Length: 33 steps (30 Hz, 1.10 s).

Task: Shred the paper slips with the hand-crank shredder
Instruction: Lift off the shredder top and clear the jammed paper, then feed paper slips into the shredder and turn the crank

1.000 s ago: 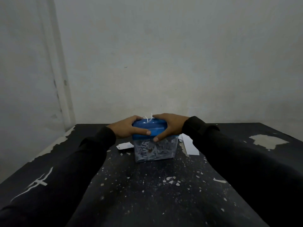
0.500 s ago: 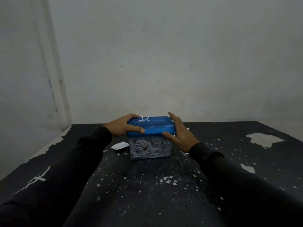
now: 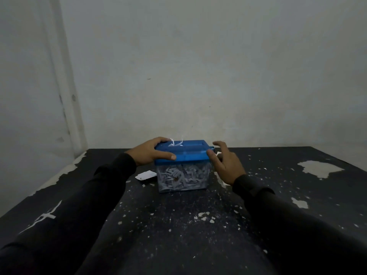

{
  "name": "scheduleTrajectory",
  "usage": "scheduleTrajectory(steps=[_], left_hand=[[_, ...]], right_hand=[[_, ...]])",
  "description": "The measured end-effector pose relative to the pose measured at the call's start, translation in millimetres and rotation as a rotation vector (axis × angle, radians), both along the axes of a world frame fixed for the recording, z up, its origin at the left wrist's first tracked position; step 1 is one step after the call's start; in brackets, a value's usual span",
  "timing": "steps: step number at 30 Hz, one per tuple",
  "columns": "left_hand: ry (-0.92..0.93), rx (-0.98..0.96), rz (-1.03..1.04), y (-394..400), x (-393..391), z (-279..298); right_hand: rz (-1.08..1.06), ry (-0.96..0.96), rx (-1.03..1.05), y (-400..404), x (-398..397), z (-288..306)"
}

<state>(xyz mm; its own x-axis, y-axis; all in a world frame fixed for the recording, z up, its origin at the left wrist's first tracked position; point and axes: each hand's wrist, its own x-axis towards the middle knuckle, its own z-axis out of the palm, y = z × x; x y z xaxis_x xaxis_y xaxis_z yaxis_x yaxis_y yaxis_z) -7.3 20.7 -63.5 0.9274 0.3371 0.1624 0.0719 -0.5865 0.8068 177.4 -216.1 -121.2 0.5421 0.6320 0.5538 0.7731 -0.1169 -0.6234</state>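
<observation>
The hand-crank shredder has a blue lid (image 3: 184,153) on a clear bin (image 3: 182,178) packed with white shreds. It stands in the middle of the black table. Thin white strips (image 3: 175,143) stick up from the slot near the lid's left end. My left hand (image 3: 151,153) grips the lid's left end, thumb along the front edge. My right hand (image 3: 226,165) is beside the lid's right end with its fingers spread; only the thumb touches the front right corner. A short blue crank stub (image 3: 212,148) pokes out just behind that hand. One white paper slip (image 3: 146,175) lies left of the bin.
The black table (image 3: 178,235) is speckled with small white paper bits and has peeled pale patches at the right (image 3: 317,168) and along the left edge (image 3: 65,173). A pale wall stands right behind the table's far edge.
My right hand has come off the top of the lid and moved to its right side, fingers opening. The left hand keeps its grip on the lid.
</observation>
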Motion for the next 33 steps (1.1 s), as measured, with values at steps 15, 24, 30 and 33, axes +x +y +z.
scheduleTrajectory(steps=[15,24,30,33], left_hand=[[0.072,0.142,0.010,-7,4,16],[0.102,0.178,0.008,-13,2,19],[0.087,0.165,0.006,-13,2,19],[0.085,0.163,-0.002,-12,1,18]], right_hand=[[0.164,0.408,-0.249,2,52,44],[0.193,0.359,0.232,-12,32,93],[0.362,0.391,0.208,-37,20,83],[0.404,0.343,0.014,-41,23,87]])
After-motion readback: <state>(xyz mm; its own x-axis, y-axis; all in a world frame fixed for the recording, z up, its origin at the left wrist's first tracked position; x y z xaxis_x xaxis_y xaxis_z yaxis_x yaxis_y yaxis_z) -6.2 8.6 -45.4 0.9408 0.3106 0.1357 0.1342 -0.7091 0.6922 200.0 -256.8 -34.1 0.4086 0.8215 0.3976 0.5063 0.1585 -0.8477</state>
